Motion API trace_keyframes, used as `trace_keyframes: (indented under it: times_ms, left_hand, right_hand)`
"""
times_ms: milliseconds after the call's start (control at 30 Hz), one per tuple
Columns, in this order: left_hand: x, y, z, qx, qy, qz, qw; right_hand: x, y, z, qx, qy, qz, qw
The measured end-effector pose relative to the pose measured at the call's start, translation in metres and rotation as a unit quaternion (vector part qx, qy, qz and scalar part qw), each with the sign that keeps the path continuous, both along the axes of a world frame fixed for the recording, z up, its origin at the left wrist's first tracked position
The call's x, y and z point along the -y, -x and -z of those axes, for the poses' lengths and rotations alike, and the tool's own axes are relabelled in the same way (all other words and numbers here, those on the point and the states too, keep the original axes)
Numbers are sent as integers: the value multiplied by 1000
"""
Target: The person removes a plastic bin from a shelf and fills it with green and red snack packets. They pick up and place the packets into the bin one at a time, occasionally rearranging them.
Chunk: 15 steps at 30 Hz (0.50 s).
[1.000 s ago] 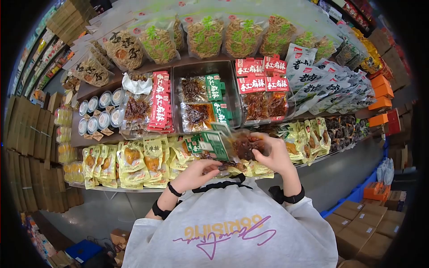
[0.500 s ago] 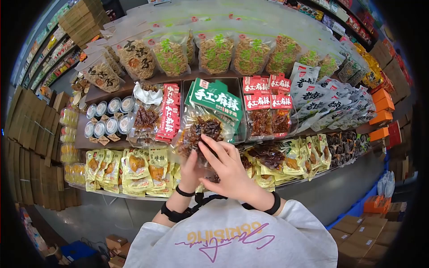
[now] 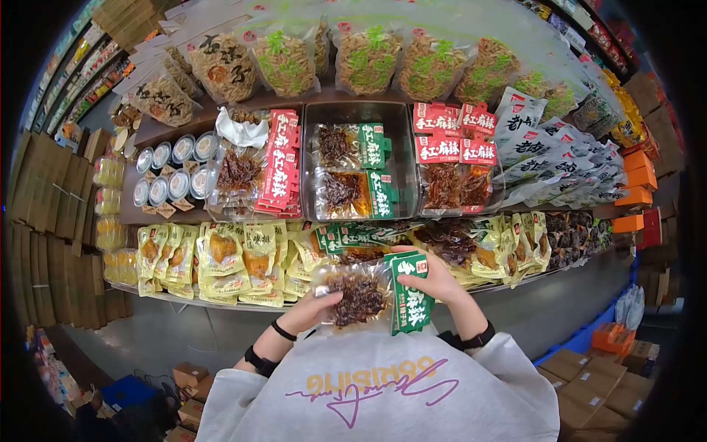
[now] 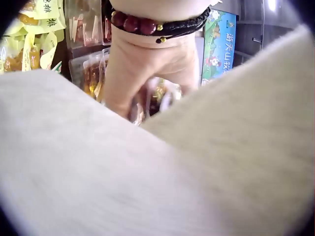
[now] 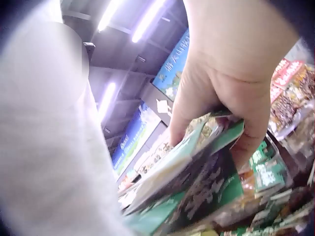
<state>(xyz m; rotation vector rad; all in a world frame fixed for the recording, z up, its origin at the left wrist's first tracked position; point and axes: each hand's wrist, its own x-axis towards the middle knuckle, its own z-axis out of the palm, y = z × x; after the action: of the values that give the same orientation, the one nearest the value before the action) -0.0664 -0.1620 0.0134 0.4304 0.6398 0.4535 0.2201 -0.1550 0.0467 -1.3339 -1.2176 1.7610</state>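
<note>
A small stack of clear food packets with dark brown contents and green header cards is held in front of the shirt. My left hand pinches the clear end, thumb on top. At the other end my right hand grips the green cards, its thumb lying across the front. The right wrist view has that hand curled over several green-edged packets. In the left wrist view, pale cloth hides the left hand's fingertips.
Beyond the hands, a dark bin contains similar green-card packets. Red-card packets fill bins on either side. Yellow pouches line the shelf's front edge, with more green-card packets among them. Lidded cups stand left.
The packets went from separate handling by both hands to one stack, upright over the bin with both hands at its lower end, then were drawn toward the body and turned sideways.
</note>
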Motion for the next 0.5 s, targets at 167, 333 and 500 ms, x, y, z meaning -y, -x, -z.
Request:
trace_keyframes:
  times_ms: [167, 333, 500]
  left_hand:
    - [2, -20, -8, -177, -58, -123, 975]
    - [-6, -29, 0, -183, -93, -174, 963]
    - [-43, -41, 6, -253, -163, -217, 929]
  right_hand:
    - [11, 7, 9, -7, -20, 72, 997]
    - [-2, -4, -10, -115, 68, 144, 980]
    - [-15, -10, 7, -26, 105, 136, 985]
